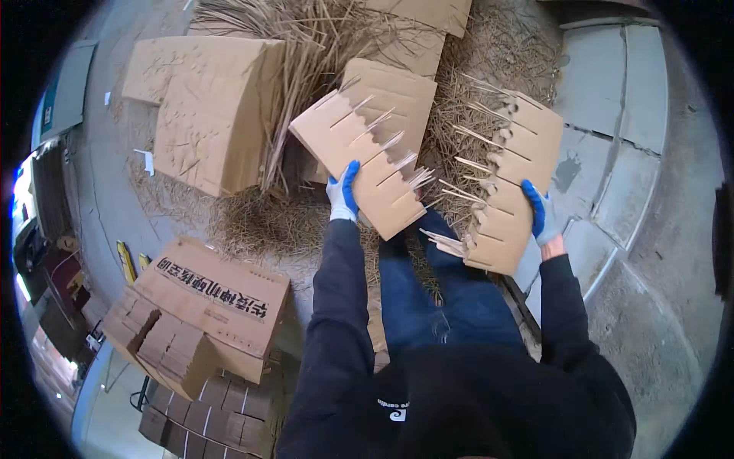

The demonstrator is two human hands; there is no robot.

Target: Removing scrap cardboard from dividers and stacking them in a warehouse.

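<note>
- Left hand (343, 193), in a blue and white glove, is closed on the lower left edge of a slotted cardboard sheet (367, 145); the sheet sits just above the picture's centre, tilted, its slotted edge facing 3 o'clock.
- Right hand (540, 213), gloved alike, is closed on the right edge of a second slotted cardboard sheet (514, 180) at about 2 o'clock from centre; its torn, slotted edge faces 9 o'clock.
- The two sheets are held apart, with a gap between their slotted edges; thin straw stalks (440, 187) stick out of the slots on both.
- Straw pile (260, 222) lies on the ground beneath and beyond the sheets, reaching toward 12 o'clock.
- Large folded cardboard box (206, 107) rests on the straw at 10 o'clock from the left hand.
- Printed cardboard carton (222, 294) lies at 8 o'clock, with stacked cardboard dividers (164, 344) just beside it and more of them below.
- Concrete paving (612, 138) with raised slabs fills the 3 o'clock side.
- Dark sleeves and blue trousers (459, 306) occupy the 6 o'clock area.
</note>
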